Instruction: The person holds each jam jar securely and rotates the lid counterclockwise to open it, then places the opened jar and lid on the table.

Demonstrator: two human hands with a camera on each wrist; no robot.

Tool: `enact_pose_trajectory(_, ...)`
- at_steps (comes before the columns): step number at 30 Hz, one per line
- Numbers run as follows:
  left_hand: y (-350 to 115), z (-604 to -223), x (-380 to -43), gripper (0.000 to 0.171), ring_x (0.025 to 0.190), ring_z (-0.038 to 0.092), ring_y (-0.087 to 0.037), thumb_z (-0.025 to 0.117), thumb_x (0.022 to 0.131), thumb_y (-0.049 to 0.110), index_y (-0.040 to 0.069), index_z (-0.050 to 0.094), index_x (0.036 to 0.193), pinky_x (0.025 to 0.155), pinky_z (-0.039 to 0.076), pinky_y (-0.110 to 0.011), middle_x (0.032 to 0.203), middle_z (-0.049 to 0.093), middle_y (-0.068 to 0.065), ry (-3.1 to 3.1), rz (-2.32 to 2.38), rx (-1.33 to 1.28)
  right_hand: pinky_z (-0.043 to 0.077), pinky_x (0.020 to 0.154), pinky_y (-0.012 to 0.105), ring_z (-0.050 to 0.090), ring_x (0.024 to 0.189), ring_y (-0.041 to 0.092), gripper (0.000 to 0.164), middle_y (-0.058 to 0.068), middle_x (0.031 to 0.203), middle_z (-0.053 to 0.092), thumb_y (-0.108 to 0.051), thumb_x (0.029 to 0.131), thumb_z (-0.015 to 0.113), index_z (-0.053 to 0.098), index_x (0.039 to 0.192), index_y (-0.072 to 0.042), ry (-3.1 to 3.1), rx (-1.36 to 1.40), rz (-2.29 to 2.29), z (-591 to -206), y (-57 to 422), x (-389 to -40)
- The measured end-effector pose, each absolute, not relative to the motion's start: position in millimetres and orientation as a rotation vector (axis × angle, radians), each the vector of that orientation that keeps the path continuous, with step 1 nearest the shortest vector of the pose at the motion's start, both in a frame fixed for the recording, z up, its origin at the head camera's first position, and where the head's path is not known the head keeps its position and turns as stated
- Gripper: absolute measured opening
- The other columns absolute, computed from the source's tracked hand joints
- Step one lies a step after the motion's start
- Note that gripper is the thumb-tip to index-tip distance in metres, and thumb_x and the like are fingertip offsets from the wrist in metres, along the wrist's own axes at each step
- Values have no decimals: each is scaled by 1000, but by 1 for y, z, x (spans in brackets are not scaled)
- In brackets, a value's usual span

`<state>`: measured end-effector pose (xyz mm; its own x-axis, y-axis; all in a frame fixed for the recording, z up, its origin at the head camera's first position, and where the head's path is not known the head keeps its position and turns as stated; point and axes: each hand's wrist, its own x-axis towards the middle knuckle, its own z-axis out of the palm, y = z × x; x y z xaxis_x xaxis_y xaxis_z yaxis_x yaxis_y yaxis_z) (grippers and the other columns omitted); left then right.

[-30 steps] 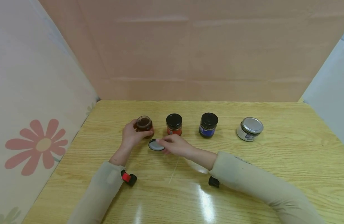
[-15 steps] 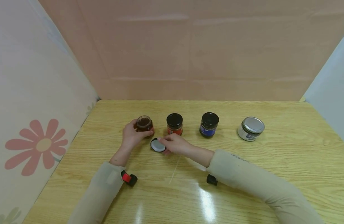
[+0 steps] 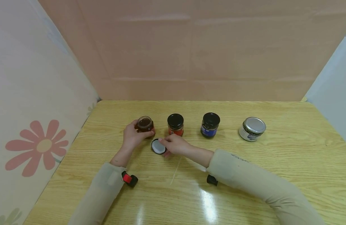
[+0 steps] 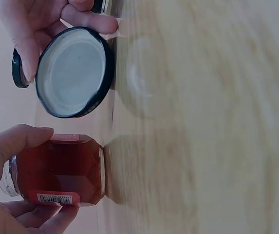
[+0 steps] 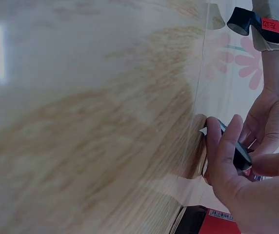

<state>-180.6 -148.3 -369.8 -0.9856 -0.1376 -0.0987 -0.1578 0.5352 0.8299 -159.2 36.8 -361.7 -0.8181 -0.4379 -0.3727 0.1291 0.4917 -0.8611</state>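
Observation:
My left hand (image 3: pixel 131 137) grips an uncapped glass jar (image 3: pixel 145 124) from its left side, thumb across the front. The jar stands upright on the table, and in the left wrist view its dark red contents and a barcode label (image 4: pixel 56 198) show. Just right of the jar and nearer me, my right hand (image 3: pixel 177 145) pinches a round lid (image 3: pixel 158 147) by its edge. The lid is tilted, its pale inner side facing up towards me, its rim dark. Lid and jar are apart. In the right wrist view the lid (image 5: pixel 242 157) appears edge-on between thumb and fingers.
Behind my right hand stands a black-lidded jar with a red label (image 3: pixel 175 122). Farther right are a black-lidded jar with a blue label (image 3: pixel 210 125) and a low jar with a silver lid (image 3: pixel 252 128). A flowered wall (image 3: pixel 43 78) borders the table's left.
The lid has shifted slightly right, away from the jar, and tipped so more of its inner side shows. My right forearm moved a little with it. My left hand and the jar stay put.

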Motion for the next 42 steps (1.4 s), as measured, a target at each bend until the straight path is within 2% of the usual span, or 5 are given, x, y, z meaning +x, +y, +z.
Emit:
enact_pose_trajectory(11, -149, -369, -180, 72, 124, 48, -36, 80, 76, 18, 0, 47, 137, 101, 42, -48, 133, 53, -21, 2740, 1462, -265, 57, 63, 30, 72, 67, 22, 37, 18, 80, 71, -26, 102, 46, 64, 112, 6, 2118, -174, -1358, -368, 34, -163)
enact_pose_trajectory(20, -148, -368, -180, 71, 122, 50, -35, 80, 76, 17, 0, 48, 137, 99, 43, -48, 132, 54, -21, 2749, 1471, -250, 56, 62, 26, 68, 60, 12, 30, 17, 80, 71, -21, 99, 52, 63, 110, 5, 2097, -115, -1378, -369, 32, -164)
enact_pose_trajectory(25, -149, -368, -180, 72, 123, 49, -35, 81, 76, 18, 1, 47, 138, 100, 42, -48, 133, 54, -20, 2749, 1459, -256, 56, 67, 25, 71, 66, 13, 30, 16, 86, 71, -18, 97, 56, 61, 115, 6, 2082, -107, -1366, -368, 31, -163)
enact_pose_trajectory(33, -149, -368, -180, 71, 123, 48, -35, 81, 76, 19, 2, 48, 137, 99, 42, -49, 133, 54, -20, 2766, 1428, -244, 56, 76, 29, 72, 84, 22, 34, 17, 96, 70, -14, 96, 54, 58, 122, 8, 2068, -188, -1362, -371, 32, -164)
enact_pose_trajectory(42, -149, -367, -179, 69, 123, 49, -35, 81, 76, 18, 2, 50, 135, 99, 43, -49, 132, 55, -20, 2761, 1435, -243, 56, 78, 30, 71, 89, 25, 36, 18, 98, 71, -14, 95, 54, 57, 122, 10, 2076, -254, -1358, -369, 35, -162)
